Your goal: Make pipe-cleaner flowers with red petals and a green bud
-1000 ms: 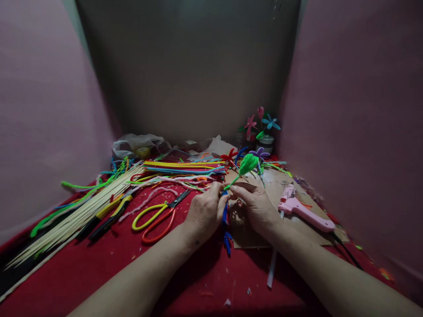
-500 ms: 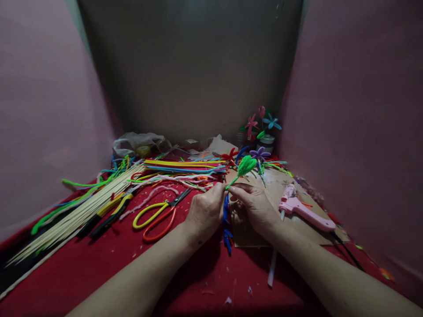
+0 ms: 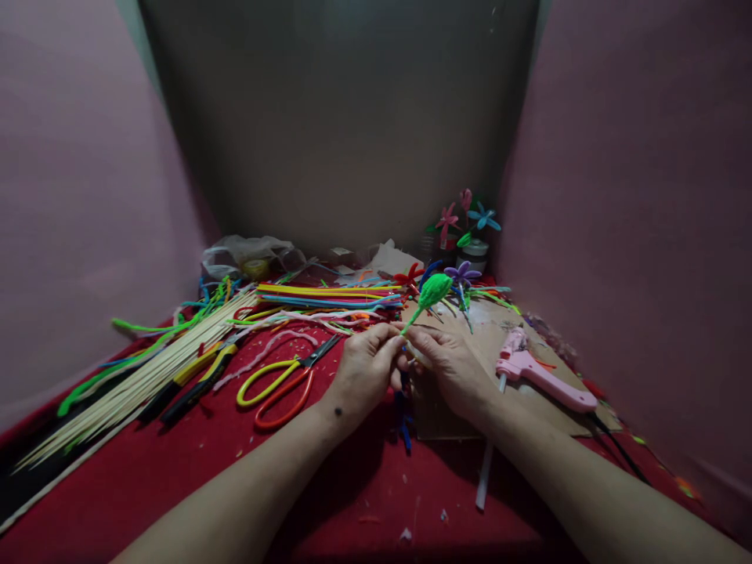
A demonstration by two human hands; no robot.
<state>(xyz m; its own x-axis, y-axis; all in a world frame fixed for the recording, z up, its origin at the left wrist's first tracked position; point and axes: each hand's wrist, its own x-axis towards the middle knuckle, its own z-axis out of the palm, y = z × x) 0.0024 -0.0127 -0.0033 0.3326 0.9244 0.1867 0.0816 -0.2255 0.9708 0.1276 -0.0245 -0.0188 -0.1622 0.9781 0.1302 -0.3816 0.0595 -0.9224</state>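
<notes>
Both hands meet at the middle of the work area around a green pipe-cleaner flower bud point(image 3: 435, 292) on a thin green stem. My left hand point(image 3: 367, 364) is closed, its thumb and forefinger pinching the stem's lower end. From the other side my right hand point(image 3: 450, 364) pinches the same spot. The bud points up and away to the right. Under the hands lies a blue pipe-cleaner piece point(image 3: 405, 427), partly hidden by the fingers. Scissors point(image 3: 294, 384) with one yellow and one red handle rest left of my left hand.
A pink glue gun point(image 3: 544, 376) lies on cardboard point(image 3: 511, 415) at the right. Pliers point(image 3: 200, 384), wooden sticks point(image 3: 153, 368) and pipe cleaners point(image 3: 329, 294) spread to the left and back. Finished flowers point(image 3: 464, 272) and a jar point(image 3: 473, 254) stand behind. Pink walls flank both sides.
My left hand has turned, showing more of its thumb side, and the fingers of both hands have shifted on the stem. The bud has moved slightly left, with more stem showing.
</notes>
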